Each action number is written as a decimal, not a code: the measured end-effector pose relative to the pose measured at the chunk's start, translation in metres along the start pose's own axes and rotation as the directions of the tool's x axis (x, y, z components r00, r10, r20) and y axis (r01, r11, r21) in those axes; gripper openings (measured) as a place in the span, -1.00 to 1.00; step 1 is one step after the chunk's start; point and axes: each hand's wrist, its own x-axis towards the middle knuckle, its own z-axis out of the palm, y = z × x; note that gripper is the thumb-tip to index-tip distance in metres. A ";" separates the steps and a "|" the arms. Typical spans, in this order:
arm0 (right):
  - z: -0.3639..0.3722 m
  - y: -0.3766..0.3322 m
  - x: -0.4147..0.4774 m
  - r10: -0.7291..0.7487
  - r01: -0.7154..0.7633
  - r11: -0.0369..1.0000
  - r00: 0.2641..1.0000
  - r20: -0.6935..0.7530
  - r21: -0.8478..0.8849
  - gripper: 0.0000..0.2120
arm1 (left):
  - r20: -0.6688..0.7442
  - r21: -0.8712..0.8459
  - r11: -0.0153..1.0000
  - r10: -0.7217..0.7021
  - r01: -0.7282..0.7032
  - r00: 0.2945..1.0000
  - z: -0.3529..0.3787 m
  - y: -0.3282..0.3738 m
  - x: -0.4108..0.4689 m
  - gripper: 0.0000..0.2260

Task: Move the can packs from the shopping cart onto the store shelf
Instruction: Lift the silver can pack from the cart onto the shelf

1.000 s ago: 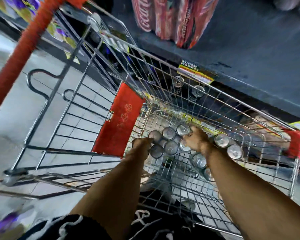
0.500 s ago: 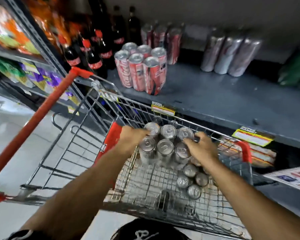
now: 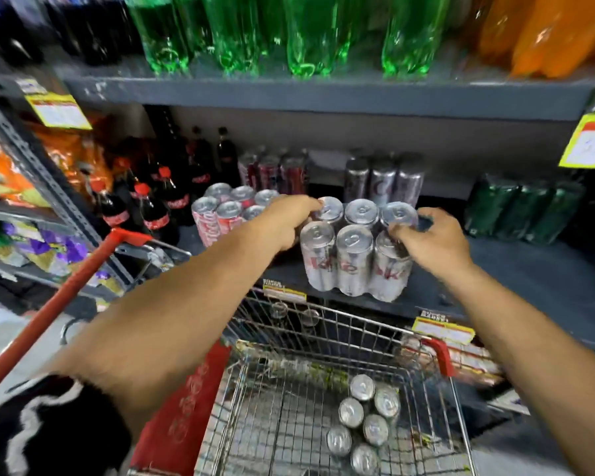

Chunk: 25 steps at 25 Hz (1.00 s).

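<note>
Since the earlier frame, both hands have lifted the silver six-pack (image 3: 354, 255) out of the shopping cart (image 3: 323, 338) and carried it up to the grey store shelf (image 3: 529, 269). It now sits at the shelf's front edge, upright, though whether its base is fully resting on the shelf cannot be told.

Left hand (image 3: 285, 221) grips the pack's upper left side, its fingers (image 3: 311, 204) curled over the rim of the back left can. Right hand (image 3: 430, 242) grips the upper right side, fingers bent and pressed around the tops of the two right cans. Both bare forearms reach forward over the cart.

Just left of the held pack stands a red six-pack (image 3: 227, 211) on the same shelf, near but apart from it. Behind are a dark red can pack (image 3: 272, 173) and another silver can pack (image 3: 382, 180) against the back wall. A dark green can pack (image 3: 522, 211) stands further right. Cola bottles with red caps (image 3: 152, 207) fill the shelf's left end.

On the shelf above stand green bottles (image 3: 306, 32) and orange bottles (image 3: 547, 32). Yellow price tags (image 3: 591, 142) hang from the shelf edges.

Below, a second silver six-pack (image 3: 364, 424) lies in the cart's wire basket, tops facing up. The cart's red handle (image 3: 55, 310) runs diagonally at the left. A black and white sleeve (image 3: 49, 427) shows at the lower left corner.
</note>
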 end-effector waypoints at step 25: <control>0.053 0.076 -0.002 -0.185 0.203 0.975 0.965 0.184 -0.087 -0.42 | -0.169 0.265 0.890 0.423 -0.372 0.890 0.013 -0.113 0.012 -0.56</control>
